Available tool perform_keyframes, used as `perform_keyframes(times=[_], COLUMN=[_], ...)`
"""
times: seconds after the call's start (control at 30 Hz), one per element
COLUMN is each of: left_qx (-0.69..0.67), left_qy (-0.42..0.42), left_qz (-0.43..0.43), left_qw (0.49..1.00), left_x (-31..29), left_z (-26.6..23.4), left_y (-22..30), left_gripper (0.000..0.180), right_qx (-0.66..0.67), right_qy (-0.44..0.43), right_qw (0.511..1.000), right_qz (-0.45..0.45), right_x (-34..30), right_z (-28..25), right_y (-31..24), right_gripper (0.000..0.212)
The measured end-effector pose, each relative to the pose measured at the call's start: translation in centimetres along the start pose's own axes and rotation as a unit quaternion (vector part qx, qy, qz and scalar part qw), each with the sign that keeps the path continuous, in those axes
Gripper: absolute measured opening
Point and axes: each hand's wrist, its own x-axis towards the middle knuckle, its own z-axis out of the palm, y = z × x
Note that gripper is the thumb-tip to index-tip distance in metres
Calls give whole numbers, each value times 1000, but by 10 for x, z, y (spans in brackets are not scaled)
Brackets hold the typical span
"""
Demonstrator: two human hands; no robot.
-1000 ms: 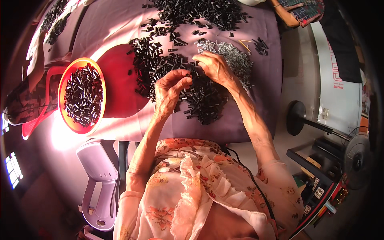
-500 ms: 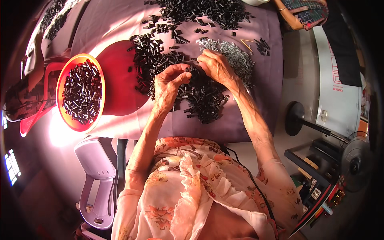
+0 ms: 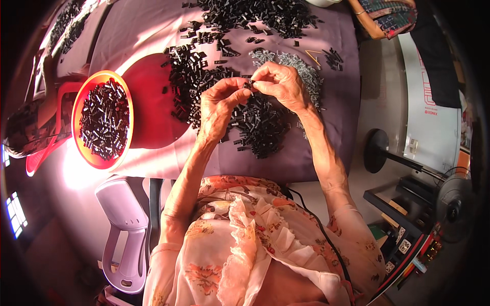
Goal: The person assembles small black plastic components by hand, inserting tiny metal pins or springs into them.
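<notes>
Main risk from here: the small black part (image 3: 248, 85) is being pinched right above the loose heap of black parts (image 3: 255, 122), so any slip is dropping it straight back into identical pieces and it's getting lost. Fingertip-only contact on something that tiny, with both hands crowding the same spot, is what would cause it. Second risk: a forearm sweeping the heap edge and pushing pieces off the near side of the purple table cover (image 3: 326, 153).

Grip: left hand (image 3: 217, 109) is curling in, thumb and forefinger nearly closed on the part from the left. Right hand (image 3: 280, 86) is pinching from the right, fingertips almost touching the left ones. Both are clamping on the same piece, or possibly two pieces being mated; too small and dark to tell which. Other fingers are tucked loosely, holding nothing else I can see.

The part is sitting between the two sets of fingertips, raised just over the heap, with the grey parts pile (image 3: 301, 71) just behind the right hand. The orange bowl (image 3: 84, 153), full of black pieces, is well off to the left, neither hand near it. A larger black scatter (image 3: 255, 13) is lying at the far edge of the cover.
</notes>
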Motion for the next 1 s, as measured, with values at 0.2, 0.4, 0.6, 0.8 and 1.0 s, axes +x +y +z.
perform_keyframes(times=[0.2, 0.4, 0.6, 0.8, 1.0], left_qx=[5, 12, -4, -26, 38], left_qy=[3, 11, 14, 7, 13], left_qz=[-2, -1, 12, 32, 7], left_qw=[1000, 1000, 1000, 999, 999], left_x=[-1, -1, -1, 0, 1], left_z=[4, 6, 8, 7, 6], left_y=[5, 5, 2, -1, 3], left_gripper=[20, 21, 18, 15, 14], right_qx=[-59, -192, -237, -269, -300], right_qy=[41, 69, 86, 49, 2], right_qw=[997, 964, 946, 932, 916], right_qz=[-21, -171, -205, -239, -266], right_x=[-4, -5, -5, -4, 1], right_z=[2, 6, 10, 7, 2], right_y=[-9, -25, -28, -33, -39], right_gripper=[9, 9, 5, 3, 1])
